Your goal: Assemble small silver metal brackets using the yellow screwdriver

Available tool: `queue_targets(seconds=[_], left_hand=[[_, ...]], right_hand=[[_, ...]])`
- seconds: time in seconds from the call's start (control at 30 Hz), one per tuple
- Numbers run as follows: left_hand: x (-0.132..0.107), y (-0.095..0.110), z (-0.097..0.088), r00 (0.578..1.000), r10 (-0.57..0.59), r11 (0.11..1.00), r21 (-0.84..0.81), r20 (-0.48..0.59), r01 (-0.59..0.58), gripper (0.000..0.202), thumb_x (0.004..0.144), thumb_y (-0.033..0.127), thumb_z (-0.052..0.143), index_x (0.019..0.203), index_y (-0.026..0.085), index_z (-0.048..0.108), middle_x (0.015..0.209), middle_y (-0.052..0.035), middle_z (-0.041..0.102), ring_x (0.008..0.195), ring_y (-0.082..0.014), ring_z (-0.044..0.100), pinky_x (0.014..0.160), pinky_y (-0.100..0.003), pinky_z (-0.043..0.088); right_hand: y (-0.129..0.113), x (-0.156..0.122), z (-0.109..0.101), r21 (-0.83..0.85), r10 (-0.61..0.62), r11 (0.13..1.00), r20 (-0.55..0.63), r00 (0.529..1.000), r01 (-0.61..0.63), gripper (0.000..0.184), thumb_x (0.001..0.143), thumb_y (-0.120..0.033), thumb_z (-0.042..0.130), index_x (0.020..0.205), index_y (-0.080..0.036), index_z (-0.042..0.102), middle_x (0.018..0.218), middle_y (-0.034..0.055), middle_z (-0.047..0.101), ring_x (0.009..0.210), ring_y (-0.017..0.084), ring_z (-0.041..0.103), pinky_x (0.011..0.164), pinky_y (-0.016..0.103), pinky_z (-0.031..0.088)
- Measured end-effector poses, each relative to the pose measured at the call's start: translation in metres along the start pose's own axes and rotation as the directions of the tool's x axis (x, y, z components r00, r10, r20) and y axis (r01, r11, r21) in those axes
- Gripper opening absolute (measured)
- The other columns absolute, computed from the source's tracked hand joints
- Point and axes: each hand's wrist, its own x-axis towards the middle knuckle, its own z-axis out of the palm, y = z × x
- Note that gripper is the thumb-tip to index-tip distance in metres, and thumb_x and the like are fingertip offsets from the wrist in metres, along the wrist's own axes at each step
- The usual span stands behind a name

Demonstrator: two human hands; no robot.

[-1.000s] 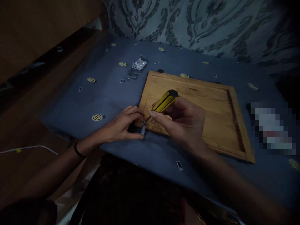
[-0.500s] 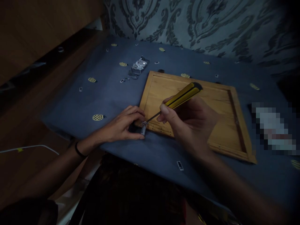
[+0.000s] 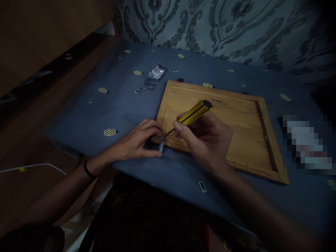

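Two bare hands: both at the near left corner of the wooden panel (image 3: 246,126), seen from where I stand in the dim room.
Right hand (image 3: 210,141): closed on the yellow-and-black screwdriver (image 3: 195,113), thumb and fingertips low on the handle, butt end free above the palm.
Left hand (image 3: 135,141): thumb and fingers parted in a narrow C about the metal fitting (image 3: 161,145), fingertips over the panel's corner, thumb at the fitting's outer end; cannot tell how firmly it pinches.
Fitting, position: at the panel's near edge, one end jutting over the blue cloth of the bench (image 3: 123,110); screwdriver tip down at its inner end, seating too small to make out.
Fitting, handling: probably light, stiff and smooth; liable to skid or pivot under a sideways push. Best held by its flanks, fingers clear of the blade.
Screwdriver, handling: likely light and rigid; the ridged handle should resist slipping. Grip the handle in line with the shaft.
Panel, handling: flat, rigid, judged the heaviest item; hold by the raised border.
Spares: shiny parts (image 3: 156,73) in a heap beyond the panel's far left corner, tiny loose pieces just beside them; easily scattered, I would judge.
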Motion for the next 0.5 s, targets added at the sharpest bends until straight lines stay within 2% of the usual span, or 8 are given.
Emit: queue_targets(seconds=[0.13, 0.3, 0.5], left_hand=[[-0.001, 0.0, 0.0, 1.0, 0.007, 1.0, -0.005, -0.007, -0.007, 0.039, 0.089, 0.045, 0.082, 0.114, 0.02, 0.066, 0.121, -0.0096, 0.066, 0.115, -0.0279, 0.059, 0.1, -0.042, 0.051], [0.0, 0.004, -0.002, 1.0, -0.009, 1.0, -0.011, 0.011, 0.009, 0.037, 0.09, 0.042, 0.082, 0.114, 0.019, 0.066, 0.125, -0.0107, 0.065, 0.119, -0.0287, 0.059, 0.104, -0.042, 0.05], [0.0, 0.004, -0.002, 0.999, -0.032, 0.999, -0.008, 0.014, 0.032, 0.038, 0.089, 0.044, 0.083, 0.115, 0.021, 0.066, 0.123, -0.0091, 0.065, 0.117, -0.0281, 0.059, 0.102, -0.042, 0.051]], right_hand=[[-0.004, 0.004, -0.005, -0.014, 0.063, 0.998, 0.048, 0.997, -0.062, 0.023, 0.081, -0.042, 0.09, 0.085, -0.029, 0.072, 0.074, -0.0056, 0.072, 0.062, 0.014, 0.07, 0.058, 0.028, 0.056], [-0.011, 0.01, -0.015, -0.046, 0.096, 0.995, 0.185, 0.978, -0.089, 0.024, 0.08, -0.043, 0.09, 0.092, -0.03, 0.074, 0.083, -0.0042, 0.076, 0.069, 0.017, 0.073, 0.064, 0.03, 0.061], [-0.006, 0.011, -0.01, -0.048, 0.064, 0.997, 0.184, 0.981, -0.056, 0.026, 0.08, -0.042, 0.09, 0.088, -0.028, 0.07, 0.076, -0.0051, 0.074, 0.062, 0.015, 0.07, 0.059, 0.03, 0.059]])
